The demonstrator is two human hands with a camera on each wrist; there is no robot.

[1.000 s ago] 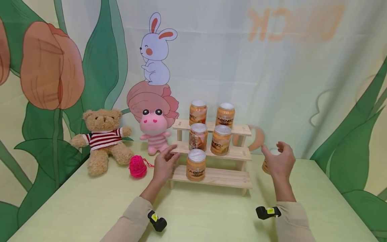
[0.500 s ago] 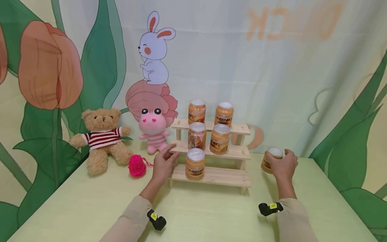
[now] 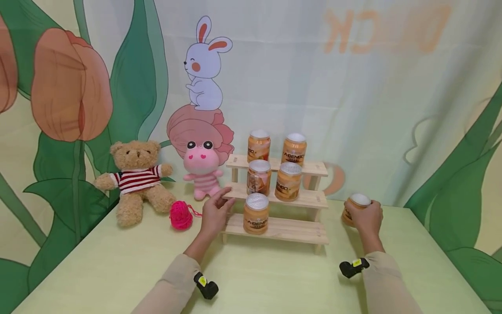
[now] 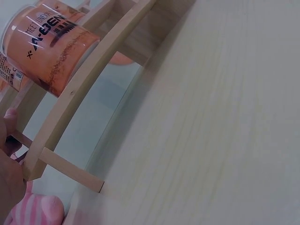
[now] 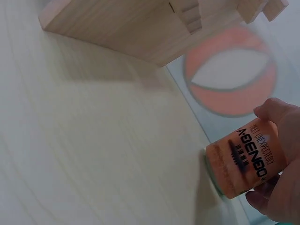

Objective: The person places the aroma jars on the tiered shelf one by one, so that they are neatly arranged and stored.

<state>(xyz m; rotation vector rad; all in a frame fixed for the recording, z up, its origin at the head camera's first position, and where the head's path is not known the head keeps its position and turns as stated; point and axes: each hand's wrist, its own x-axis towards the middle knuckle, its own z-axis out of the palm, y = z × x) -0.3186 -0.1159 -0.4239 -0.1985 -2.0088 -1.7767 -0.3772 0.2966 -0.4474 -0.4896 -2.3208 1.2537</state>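
Observation:
My right hand [image 3: 368, 220] grips an orange can with a white lid [image 3: 348, 214], thumb on one side and fingers on the other, right of the stand. In the right wrist view this can [image 5: 243, 159] stands close over the table with its label showing. My left hand [image 3: 213, 216] holds the left end of a three-step wooden display stand [image 3: 290, 226], fingers at the middle step. Similar cans stand on it: one front can [image 3: 256, 216], two on the middle step and two on top. In the left wrist view the front can [image 4: 49, 44] sits near the step's edge.
Left of the stand sit a teddy bear [image 3: 135, 179] in a striped sweater, a pink plush toy [image 3: 202, 170] and a ball of pink yarn [image 3: 181, 216]. A printed curtain [image 3: 372, 109] hangs behind the light green table [image 3: 274, 279].
My right hand has moved from above and around the can to closing its thumb and fingers on it. The left hand stays at the stand's end.

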